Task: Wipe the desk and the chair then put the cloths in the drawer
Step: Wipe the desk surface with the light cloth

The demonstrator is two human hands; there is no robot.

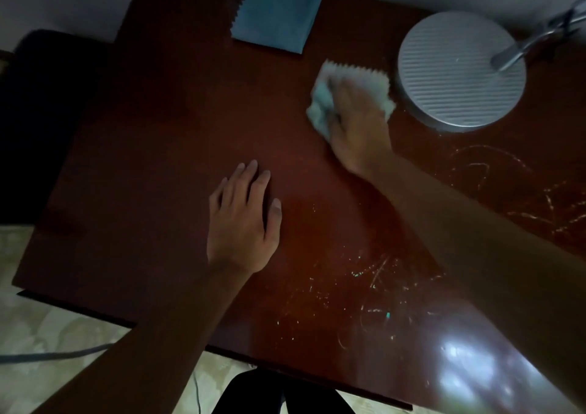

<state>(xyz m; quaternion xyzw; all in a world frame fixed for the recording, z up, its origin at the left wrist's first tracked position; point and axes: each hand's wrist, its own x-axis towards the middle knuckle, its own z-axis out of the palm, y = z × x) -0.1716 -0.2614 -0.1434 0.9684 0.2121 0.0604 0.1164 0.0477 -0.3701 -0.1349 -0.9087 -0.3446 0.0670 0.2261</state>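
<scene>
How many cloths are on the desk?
2. A blue cloth lies folded at the far edge of the desk. A pale cloth is under the right hand, beside the lamp base. Nothing seems to hide another.

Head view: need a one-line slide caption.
Right hand wipes the dark wooden desk with a pale cloth beside the lamp base; left hand rests flat; blue cloth lies unused.
</scene>
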